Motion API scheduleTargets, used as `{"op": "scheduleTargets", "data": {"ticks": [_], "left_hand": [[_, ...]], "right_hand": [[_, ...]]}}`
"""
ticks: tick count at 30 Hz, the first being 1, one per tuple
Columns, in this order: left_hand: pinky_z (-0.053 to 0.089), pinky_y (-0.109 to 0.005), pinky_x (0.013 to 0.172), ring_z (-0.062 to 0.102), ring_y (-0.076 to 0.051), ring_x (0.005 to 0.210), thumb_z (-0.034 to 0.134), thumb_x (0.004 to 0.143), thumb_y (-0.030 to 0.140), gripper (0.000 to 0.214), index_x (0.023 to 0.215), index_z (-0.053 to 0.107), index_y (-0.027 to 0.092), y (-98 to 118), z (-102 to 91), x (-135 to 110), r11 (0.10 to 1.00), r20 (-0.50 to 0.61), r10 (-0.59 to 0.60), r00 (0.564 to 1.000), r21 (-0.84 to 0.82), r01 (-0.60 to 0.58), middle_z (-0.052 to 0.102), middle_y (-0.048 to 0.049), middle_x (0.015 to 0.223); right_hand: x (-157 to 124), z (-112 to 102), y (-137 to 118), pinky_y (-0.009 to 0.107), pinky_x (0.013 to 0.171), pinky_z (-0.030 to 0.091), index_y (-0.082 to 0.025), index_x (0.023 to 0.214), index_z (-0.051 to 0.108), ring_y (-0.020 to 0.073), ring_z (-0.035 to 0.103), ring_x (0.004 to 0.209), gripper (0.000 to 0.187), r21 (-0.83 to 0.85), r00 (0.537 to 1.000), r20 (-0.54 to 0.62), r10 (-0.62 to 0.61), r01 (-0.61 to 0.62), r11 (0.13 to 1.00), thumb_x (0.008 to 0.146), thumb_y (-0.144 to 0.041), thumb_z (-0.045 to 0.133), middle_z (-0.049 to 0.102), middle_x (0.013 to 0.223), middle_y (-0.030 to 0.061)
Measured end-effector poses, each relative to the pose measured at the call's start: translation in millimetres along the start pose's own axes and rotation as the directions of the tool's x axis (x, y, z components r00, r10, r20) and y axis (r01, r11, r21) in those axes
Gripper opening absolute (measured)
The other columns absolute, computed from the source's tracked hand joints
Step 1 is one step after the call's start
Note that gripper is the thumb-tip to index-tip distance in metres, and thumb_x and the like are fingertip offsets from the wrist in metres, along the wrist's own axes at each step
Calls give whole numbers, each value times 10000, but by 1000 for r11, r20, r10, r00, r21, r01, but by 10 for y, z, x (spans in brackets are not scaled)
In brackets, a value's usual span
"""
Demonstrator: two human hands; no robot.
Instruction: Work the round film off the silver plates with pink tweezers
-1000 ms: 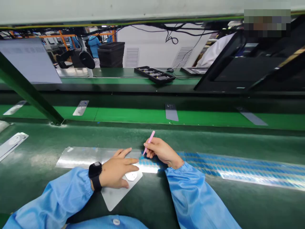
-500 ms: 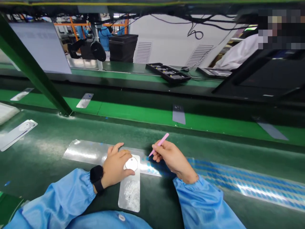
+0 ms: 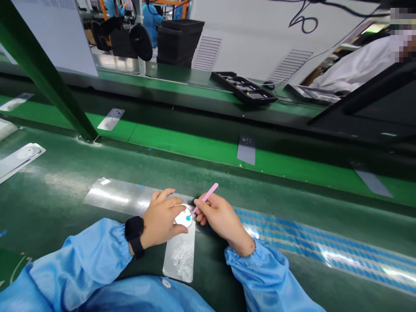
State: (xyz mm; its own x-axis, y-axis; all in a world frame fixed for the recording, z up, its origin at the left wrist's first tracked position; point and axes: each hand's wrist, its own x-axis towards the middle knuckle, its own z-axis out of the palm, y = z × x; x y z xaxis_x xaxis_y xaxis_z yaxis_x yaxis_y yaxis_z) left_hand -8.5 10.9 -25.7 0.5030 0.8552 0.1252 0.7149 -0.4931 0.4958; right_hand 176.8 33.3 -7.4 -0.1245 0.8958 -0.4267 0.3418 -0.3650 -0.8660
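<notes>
My left hand (image 3: 162, 219) rests with fingers spread over the upper part of a pale, rounded rectangular panel (image 3: 179, 256), resembling a phone back. Its thumb and forefinger lie around a white rounded piece (image 3: 182, 215) on the panel. A small blue dot sticker (image 3: 188, 218) shows on that white piece. My right hand (image 3: 218, 212) is closed on pink tweezers (image 3: 209, 192), whose tip points down at the sticker's edge. Whether the tip still grips the sticker, I cannot tell. Under and behind the panel lies a clear film strip (image 3: 113, 196).
A sheet of blue dot stickers (image 3: 312, 240) stretches right beyond my right hand. More panels lie on the green belt (image 3: 182, 141) ahead. Another panel (image 3: 19, 161) lies at left, near a green post (image 3: 58, 86). A black tray (image 3: 243, 88) sits on the far ledge.
My right hand has moved left with the tweezers, from the sticker sheet to the white piece. A blue dot now shows there. The view has tilted down somewhat; my left hand stays at the panel.
</notes>
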Motion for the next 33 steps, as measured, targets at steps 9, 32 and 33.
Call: {"op": "scheduleTargets", "data": {"ticks": [9,32,33], "left_hand": [[307,-496,961,427,-346,1219,831,604,449,488,1013,676,232,10,-11,9,1000,19,-14,1000,2,14,679,-29,1119],[321,-503,959,423,-334,1221,803,646,445,457,1038,677,248,13,-27,-7,999,22,0,1000,35,-1,668,-54,1117],[320,-500,962,422,-331,1222,801,649,446,457,1042,675,248,13,-29,-7,999,20,0,1000,36,-1,667,-54,1119]], "right_hand": [[-35,11,-88,192,410,445,-178,698,529,91,562,398,148,-34,1000,-8,20,-20,999,827,-250,532,604,512,-31],[-51,27,-126,200,401,455,-196,677,526,114,584,415,151,-39,1000,-17,19,-20,999,808,-266,550,604,495,-25],[-50,27,-120,201,401,453,-196,677,527,114,582,413,151,-48,1000,-20,17,-18,999,809,-265,549,602,489,-25]]}}
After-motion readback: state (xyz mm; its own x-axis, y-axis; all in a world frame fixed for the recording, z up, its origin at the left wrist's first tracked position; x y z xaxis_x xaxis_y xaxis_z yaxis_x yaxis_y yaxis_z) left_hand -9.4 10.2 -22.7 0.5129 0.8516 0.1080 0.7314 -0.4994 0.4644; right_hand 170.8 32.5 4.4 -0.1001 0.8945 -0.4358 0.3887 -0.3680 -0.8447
